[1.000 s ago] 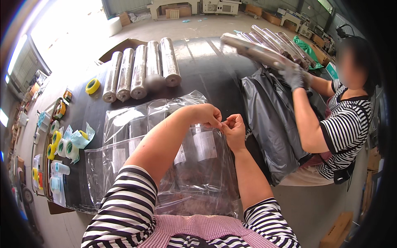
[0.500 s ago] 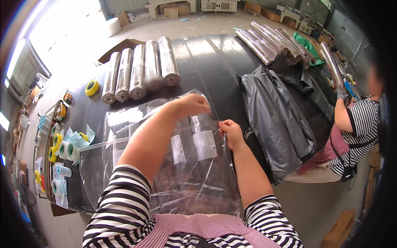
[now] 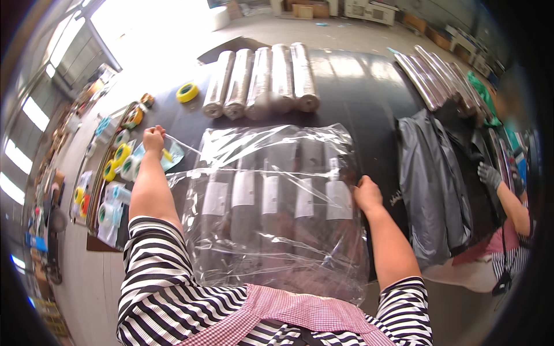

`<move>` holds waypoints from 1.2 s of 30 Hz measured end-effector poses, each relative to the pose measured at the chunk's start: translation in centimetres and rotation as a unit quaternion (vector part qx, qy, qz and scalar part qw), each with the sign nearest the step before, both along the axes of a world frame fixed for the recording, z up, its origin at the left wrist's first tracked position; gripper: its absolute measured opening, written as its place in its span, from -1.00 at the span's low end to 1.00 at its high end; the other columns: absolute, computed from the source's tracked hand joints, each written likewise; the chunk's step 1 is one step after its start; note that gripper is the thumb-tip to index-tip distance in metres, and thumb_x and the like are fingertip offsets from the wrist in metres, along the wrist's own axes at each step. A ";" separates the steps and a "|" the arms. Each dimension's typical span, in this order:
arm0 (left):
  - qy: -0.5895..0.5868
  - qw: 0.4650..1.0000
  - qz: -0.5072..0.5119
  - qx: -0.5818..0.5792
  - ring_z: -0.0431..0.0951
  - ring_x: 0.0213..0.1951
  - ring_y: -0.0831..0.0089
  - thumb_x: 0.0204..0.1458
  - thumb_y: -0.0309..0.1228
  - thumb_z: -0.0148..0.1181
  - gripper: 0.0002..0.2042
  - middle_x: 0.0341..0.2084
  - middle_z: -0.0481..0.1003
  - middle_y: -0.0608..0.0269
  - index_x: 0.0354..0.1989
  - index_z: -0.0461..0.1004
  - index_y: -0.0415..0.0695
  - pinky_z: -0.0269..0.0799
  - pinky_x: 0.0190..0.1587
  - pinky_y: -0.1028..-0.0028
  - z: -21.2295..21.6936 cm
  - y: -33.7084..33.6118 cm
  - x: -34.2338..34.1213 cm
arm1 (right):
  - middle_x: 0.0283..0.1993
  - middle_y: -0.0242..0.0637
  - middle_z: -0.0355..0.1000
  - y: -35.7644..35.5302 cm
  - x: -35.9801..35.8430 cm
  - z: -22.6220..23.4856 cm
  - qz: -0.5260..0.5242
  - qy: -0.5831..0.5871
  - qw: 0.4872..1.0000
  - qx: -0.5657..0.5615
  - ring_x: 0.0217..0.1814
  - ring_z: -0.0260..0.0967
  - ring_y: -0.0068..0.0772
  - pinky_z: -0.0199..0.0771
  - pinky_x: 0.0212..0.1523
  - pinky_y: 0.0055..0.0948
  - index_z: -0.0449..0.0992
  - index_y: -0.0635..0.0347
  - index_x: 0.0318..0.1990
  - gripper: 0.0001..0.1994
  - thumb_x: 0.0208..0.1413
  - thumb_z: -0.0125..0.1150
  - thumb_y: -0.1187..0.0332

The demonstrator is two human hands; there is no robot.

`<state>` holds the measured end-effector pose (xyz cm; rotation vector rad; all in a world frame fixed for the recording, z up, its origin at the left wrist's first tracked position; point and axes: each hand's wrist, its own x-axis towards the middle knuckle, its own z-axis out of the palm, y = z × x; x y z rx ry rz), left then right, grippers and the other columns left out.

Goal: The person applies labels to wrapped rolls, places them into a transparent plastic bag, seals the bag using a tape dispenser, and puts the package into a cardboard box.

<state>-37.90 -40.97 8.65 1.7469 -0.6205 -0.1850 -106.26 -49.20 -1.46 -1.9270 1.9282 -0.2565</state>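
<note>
At three o'clock I see a striped-shirted co-worker (image 3: 513, 214), head blurred, body cut off; near ten, the bare left hand (image 3: 153, 140) hides a clear plastic strip's (image 3: 184, 143) end.

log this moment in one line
left hand: closed on pale strip | right hand: at right edge of clear plastic film | five silvery rolls: side by side beyond film

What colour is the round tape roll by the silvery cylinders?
The tape roll is yellow, clearest in the head view.

Single fisheye view from wearer's head, facing down over forearms (image 3: 151, 187) to nearby dark table (image 3: 372, 124), floor (image 3: 268, 30) beyond.
</note>
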 end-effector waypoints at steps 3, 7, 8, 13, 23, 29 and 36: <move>0.112 0.991 -0.070 -0.036 0.62 -0.21 0.37 0.31 -0.33 0.05 -0.76 -0.22 0.54 0.10 -0.07 0.37 -0.31 0.62 -0.18 0.46 -0.8 4.7 -0.5 | -0.14 -0.04 0.55 0.3 1.8 8.1 0.005 0.017 0.984 -0.176 0.02 0.48 0.09 0.48 0.04 -0.12 0.47 0.23 -0.16 -0.82 0.08 0.18 0.43; 0.243 0.953 -0.107 -0.145 0.62 -0.16 0.26 0.31 -0.32 0.05 -0.74 -0.17 0.52 0.05 -0.01 0.29 -0.26 0.63 -0.12 0.39 -3.7 5.2 0.0 | 0.19 -0.09 0.40 4.8 11.8 14.2 0.383 -0.246 0.854 -0.253 0.32 0.25 -0.01 0.21 0.32 -0.14 0.36 0.17 0.22 -0.55 0.13 0.12 0.47; 0.271 0.942 -0.113 -0.163 0.62 -0.17 0.23 0.31 -0.34 0.04 -0.75 -0.16 0.51 0.03 0.01 0.25 -0.23 0.63 -0.12 0.35 -4.0 4.7 0.2 | 0.32 -0.13 0.25 6.3 14.3 13.3 0.477 -0.222 0.830 -0.188 0.43 0.08 -0.04 0.03 0.41 -0.10 0.25 0.10 0.32 -0.47 0.17 0.11 0.33; 0.171 0.956 0.037 -0.235 0.58 -0.22 0.40 0.32 -0.36 0.03 -0.81 -0.21 0.52 0.15 -0.13 0.39 -0.26 0.57 -0.18 0.47 -8.3 11.9 13.9 | 0.60 -0.31 -0.23 8.0 19.9 7.3 0.585 0.051 0.805 -0.084 0.64 -0.40 -0.15 -0.53 0.56 -0.02 -0.06 -0.05 0.50 -0.14 0.16 0.00 -0.26; 0.207 0.947 0.065 -0.238 0.58 -0.11 0.36 0.29 -0.33 0.10 -0.80 -0.14 0.51 0.15 -0.09 0.30 -0.18 0.56 -0.07 0.45 -11.4 21.7 21.5 | 0.56 -0.16 -0.11 15.9 36.6 12.2 0.660 0.047 0.748 -0.057 0.63 -0.34 -0.20 -0.36 0.57 -0.20 0.02 0.21 0.45 -0.28 0.31 -0.09 -0.08; 0.075 0.925 0.080 -0.364 0.57 -0.07 0.36 0.30 -0.42 0.06 -0.91 -0.12 0.53 0.11 -0.19 0.32 -0.14 0.53 0.07 0.42 -6.3 31.3 30.2 | 0.57 -0.19 -0.12 14.5 40.4 7.4 0.649 0.192 0.734 -0.060 0.63 -0.36 -0.22 -0.42 0.57 -0.21 0.01 0.20 0.46 -0.20 0.27 -0.20 -0.22; -0.250 0.908 0.288 -0.172 0.49 0.11 0.25 0.27 -0.41 0.04 -0.71 0.06 0.49 0.00 0.01 0.47 -0.40 0.34 0.23 0.34 -0.9 52.0 32.4 | 0.58 -0.23 -0.17 15.4 43.2 7.6 0.642 0.266 0.719 -0.028 0.64 -0.38 -0.15 -0.52 0.54 0.09 0.03 -0.04 0.48 -0.21 0.22 -0.24 -0.31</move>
